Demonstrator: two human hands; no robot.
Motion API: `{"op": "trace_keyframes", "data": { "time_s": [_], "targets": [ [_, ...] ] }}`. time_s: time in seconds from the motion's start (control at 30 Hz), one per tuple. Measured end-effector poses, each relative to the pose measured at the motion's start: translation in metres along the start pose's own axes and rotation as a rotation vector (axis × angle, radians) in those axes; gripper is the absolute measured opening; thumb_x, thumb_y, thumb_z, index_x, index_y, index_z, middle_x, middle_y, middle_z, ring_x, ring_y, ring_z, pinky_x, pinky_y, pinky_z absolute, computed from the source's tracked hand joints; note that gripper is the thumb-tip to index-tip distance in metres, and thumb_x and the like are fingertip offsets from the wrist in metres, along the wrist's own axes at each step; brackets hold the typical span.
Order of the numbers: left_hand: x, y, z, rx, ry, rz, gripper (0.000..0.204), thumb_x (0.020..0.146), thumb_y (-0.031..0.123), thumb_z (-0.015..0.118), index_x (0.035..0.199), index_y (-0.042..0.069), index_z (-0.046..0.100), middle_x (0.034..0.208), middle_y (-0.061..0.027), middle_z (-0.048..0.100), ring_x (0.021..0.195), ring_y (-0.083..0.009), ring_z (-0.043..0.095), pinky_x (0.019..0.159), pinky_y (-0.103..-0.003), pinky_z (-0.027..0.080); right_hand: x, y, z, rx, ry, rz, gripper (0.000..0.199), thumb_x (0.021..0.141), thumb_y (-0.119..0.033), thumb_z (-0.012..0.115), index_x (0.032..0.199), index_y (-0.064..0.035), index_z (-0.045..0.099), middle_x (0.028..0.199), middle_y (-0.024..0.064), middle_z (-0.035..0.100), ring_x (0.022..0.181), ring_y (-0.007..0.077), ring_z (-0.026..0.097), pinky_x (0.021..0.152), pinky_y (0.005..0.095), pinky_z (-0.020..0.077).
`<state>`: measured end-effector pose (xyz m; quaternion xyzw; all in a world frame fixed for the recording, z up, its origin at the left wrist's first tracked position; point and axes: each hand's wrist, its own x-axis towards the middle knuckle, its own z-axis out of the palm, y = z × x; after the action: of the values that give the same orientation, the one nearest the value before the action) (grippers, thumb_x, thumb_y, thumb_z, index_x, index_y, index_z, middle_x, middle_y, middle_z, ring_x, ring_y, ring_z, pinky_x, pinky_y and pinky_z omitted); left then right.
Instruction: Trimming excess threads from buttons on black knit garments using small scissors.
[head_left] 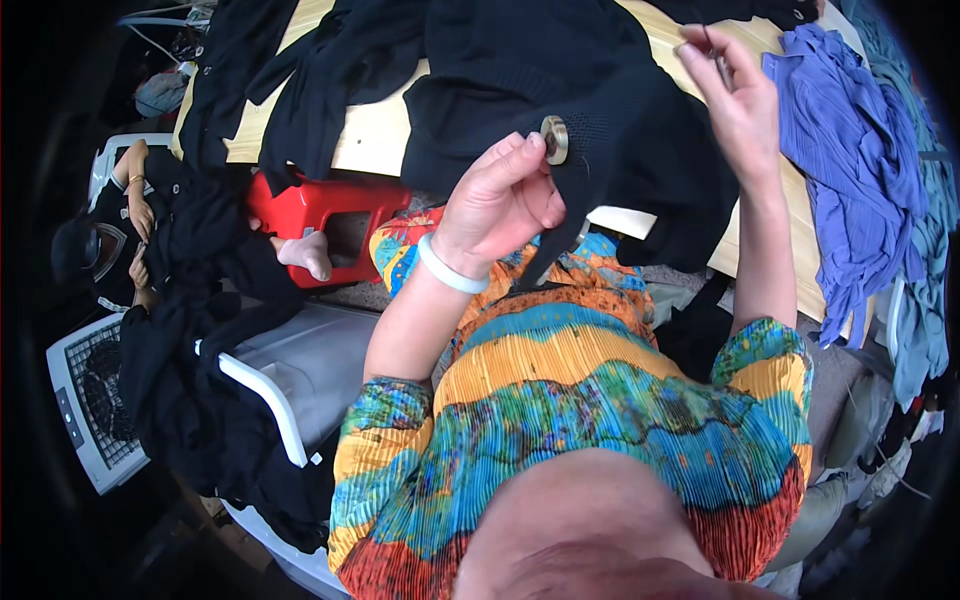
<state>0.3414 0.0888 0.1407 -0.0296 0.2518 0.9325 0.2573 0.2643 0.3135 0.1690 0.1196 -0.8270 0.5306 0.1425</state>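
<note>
Between the thumb and fingers of my left hand [505,200] is a round, brownish-gold button [554,140], held upright. It is just above a black knitted garment [570,75] that is spread over the table and hangs off its near edge. Raised to the right, my right hand [740,105] has its fingertips pinched together. A small, thin, dark thing shows at those fingertips, too small to name. Any thread between the two hands cannot be made out.
Other black garments [340,75] lie along the pale wooden table [375,135]. Purple ribbed cloth [850,160] drapes over its right side. At left stand a red plastic stool [335,200] and a grey chair [320,330]. Another person [135,225] sits far left with black cloth.
</note>
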Motion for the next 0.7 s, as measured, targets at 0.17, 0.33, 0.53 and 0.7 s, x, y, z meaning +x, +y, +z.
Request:
{"op": "trace_keyframes", "data": {
  "time_s": [0.17, 0.33, 0.53, 0.7],
  "targets": [
    [0.003, -0.005, -0.007, -0.038, 0.099, 0.017, 0.017, 0.089, 0.018, 0.048, 0.083, 0.006, 0.058, 0.084, -0.0079, 0.061, 0.062, -0.0195, 0.059, 0.055, -0.028, 0.047, -0.041, -0.046, 0.014, 0.221, -0.232, 0.009, 0.023, 0.072, -0.008, 0.067, 0.093, -0.0019, 0.059, 0.076, 0.0002, 0.057, 0.071, 0.0063, 0.053, 0.064, 0.0197, 0.0430],
    [0.007, -0.004, 0.009, -0.069, 0.055, 0.058, 0.017, 0.089, 0.018, 0.048, 0.084, 0.005, 0.058, 0.084, -0.0073, 0.061, 0.069, -0.0178, 0.057, 0.058, -0.026, 0.046, -0.049, -0.046, 0.033, 0.024, -0.174, -0.348, 0.030, 0.064, -0.012, 0.074, 0.087, 0.0001, 0.059, 0.073, 0.0072, 0.056, 0.060, 0.0155, 0.056, 0.053, 0.0239, 0.0447],
    [0.003, -0.006, 0.000, -0.068, 0.049, 0.078, 0.018, 0.088, 0.016, 0.049, 0.077, 0.004, 0.057, 0.082, -0.0085, 0.061, 0.071, -0.0178, 0.058, 0.057, -0.026, 0.044, -0.051, -0.039, 0.038, -0.024, -0.169, -0.323, 0.018, 0.067, -0.004, 0.067, 0.082, -0.0008, 0.059, 0.069, 0.0073, 0.056, 0.057, 0.0182, 0.057, 0.049, 0.0251, 0.0436],
    [-0.003, 0.002, -0.005, 0.012, -0.023, 0.041, 0.018, 0.089, 0.014, 0.047, 0.076, 0.004, 0.056, 0.075, -0.0100, 0.062, 0.066, -0.0214, 0.060, 0.057, -0.027, 0.045, -0.034, -0.044, 0.034, -0.104, -0.207, -0.548, 0.014, 0.066, -0.002, 0.063, 0.079, -0.0020, 0.056, 0.068, 0.0076, 0.054, 0.056, 0.0215, 0.056, 0.048, 0.0272, 0.0437]
  ]
}}
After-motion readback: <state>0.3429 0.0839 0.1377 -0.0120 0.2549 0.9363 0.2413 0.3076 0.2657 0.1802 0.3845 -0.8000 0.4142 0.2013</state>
